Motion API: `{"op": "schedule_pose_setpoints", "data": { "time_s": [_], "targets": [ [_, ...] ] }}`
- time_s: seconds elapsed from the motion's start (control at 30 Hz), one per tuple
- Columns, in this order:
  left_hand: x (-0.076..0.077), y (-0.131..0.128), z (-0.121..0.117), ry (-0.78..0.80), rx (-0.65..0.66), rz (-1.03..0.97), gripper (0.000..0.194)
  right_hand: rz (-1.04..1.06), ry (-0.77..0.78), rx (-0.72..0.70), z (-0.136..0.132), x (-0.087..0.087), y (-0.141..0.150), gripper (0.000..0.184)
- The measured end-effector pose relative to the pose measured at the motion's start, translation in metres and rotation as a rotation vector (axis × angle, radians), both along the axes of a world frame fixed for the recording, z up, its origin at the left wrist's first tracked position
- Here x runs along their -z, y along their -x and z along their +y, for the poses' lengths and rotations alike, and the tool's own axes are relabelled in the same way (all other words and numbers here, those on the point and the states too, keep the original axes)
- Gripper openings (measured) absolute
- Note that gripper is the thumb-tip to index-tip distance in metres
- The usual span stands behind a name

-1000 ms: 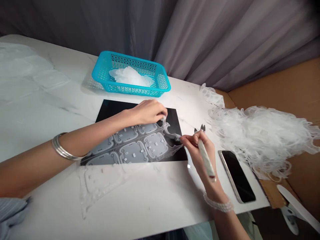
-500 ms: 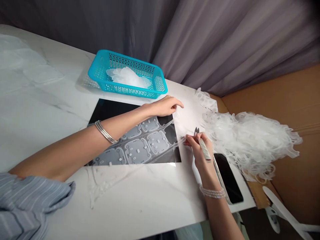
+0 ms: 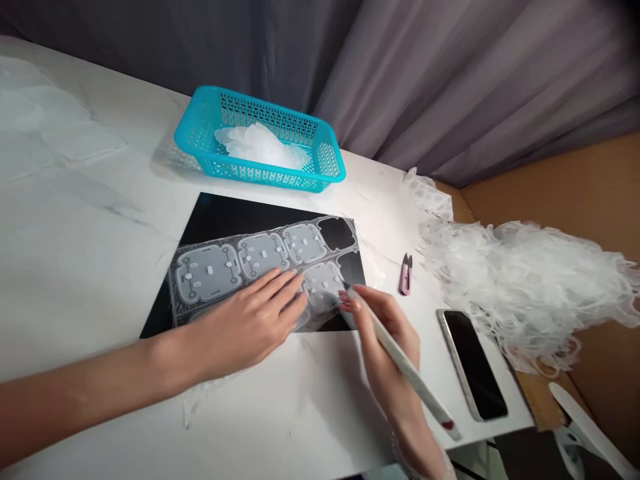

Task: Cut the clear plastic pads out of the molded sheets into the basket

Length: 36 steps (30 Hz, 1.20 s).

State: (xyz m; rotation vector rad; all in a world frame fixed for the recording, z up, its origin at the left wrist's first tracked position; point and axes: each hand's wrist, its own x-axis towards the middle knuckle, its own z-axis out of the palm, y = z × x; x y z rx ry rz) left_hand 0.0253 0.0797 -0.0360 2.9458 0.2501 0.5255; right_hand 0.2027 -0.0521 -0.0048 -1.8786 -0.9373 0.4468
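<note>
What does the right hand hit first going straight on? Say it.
The clear moulded sheet on the black board, at the right hand's fingertips; they may already touch, depth is unclear.

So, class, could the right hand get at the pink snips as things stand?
Probably yes: the right hand sits close to the pink snips, nothing lying between them, though it holds a white pen-like tool.

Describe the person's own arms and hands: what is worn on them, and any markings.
The left forearm and left hand are bare, with no sleeve or bangle in view. The right hand has dark red polish on its fingernails, and a pale beaded bracelet shows at the right wrist, partly cut off by the bottom of the view.
</note>
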Motion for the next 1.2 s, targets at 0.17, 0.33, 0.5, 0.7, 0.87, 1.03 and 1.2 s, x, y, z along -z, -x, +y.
{"op": "schedule_pose_setpoints", "data": {
  "time_s": [0.17,0.33,0.5,0.7,0.87,1.03,1.2],
  "targets": [
    [0.009,0.001,-0.003,-0.217,-0.003,0.045,0.038,-0.226,-0.012,-0.295,0.005,0.007,0.018,0.014],
    [0.007,0.002,-0.002,-0.212,0.008,0.017,0.039,-0.399,-0.102,-0.407,0.008,0.009,0.02,0.016],
    [0.007,0.003,-0.001,-0.189,0.04,-0.007,0.033,-0.521,-0.121,-0.43,0.017,0.013,0.022,0.017],
    [0.007,0.003,-0.001,-0.19,0.042,-0.006,0.033,-0.683,-0.085,-0.456,0.016,0.014,0.03,0.019],
    [0.007,0.004,-0.001,-0.223,0.029,0.04,0.037,-0.744,-0.008,-0.489,0.0,0.006,0.034,0.019],
    [0.007,0.004,0.0,-0.221,0.034,0.019,0.032,-0.958,-0.043,-0.555,0.008,0.014,0.023,0.027],
    [0.009,0.005,-0.001,-0.2,0.033,0.009,0.029,-0.96,-0.015,-0.602,0.017,0.026,0.015,0.039]
  ]
}}
